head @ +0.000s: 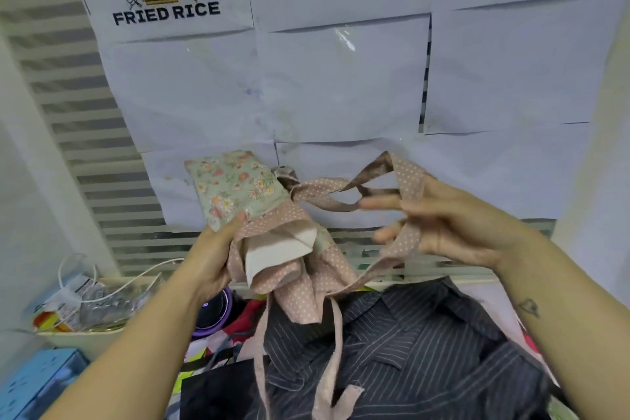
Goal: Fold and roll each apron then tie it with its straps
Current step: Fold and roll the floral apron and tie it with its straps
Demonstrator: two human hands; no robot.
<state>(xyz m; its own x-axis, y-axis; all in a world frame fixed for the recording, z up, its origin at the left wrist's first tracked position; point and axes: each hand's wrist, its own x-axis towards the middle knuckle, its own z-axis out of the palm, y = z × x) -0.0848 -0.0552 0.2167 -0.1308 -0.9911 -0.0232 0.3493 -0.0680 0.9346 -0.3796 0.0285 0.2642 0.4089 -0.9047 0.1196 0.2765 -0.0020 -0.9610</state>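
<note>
Pink apron (272, 249): bundled, up in the air over striped shirt (409, 351)
Left hand (211, 256): gripping the bundle
Right hand (453, 225): fingers spread, strap (409, 181) looped over them
Feel: soft, light, floppy, so hold mid-bundle I'd guess

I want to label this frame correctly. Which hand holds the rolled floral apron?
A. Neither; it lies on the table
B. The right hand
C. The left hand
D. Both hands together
C: the left hand alone holds the rolled apron up in the air, while the right hand is off to the side with only the dotted strap running across it.
</note>
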